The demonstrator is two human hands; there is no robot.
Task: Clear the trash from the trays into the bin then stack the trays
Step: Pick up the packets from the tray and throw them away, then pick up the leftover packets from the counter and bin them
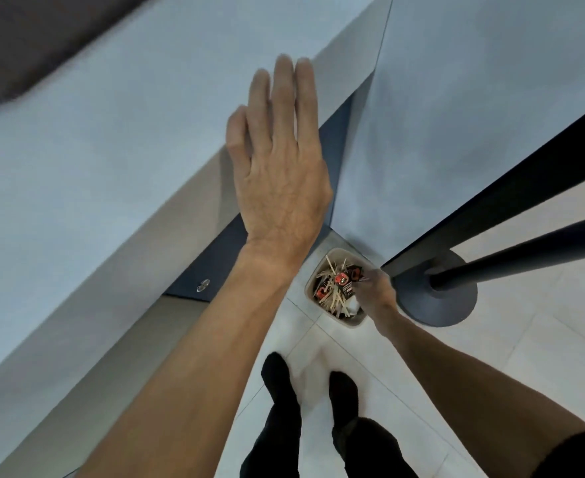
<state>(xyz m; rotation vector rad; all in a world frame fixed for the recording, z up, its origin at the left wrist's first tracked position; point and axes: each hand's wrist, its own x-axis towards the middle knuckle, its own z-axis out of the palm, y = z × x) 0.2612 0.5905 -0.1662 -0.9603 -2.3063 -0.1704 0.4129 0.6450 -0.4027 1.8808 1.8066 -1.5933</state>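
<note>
left hand flat, fingers straight | right hand over rounded bin, grip unclear

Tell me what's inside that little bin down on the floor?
The bin holds a jumble of thin wooden sticks and red-and-black packets. The right hand reaches over its right edge, so that part, and anything under the pile, is hidden.

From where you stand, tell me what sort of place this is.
Probably a café or fast-food counter area: a small beige bin full of wooden stir sticks and red-and-black sachets, a pale blue-grey counter, a black barrier post on a round base.
</note>
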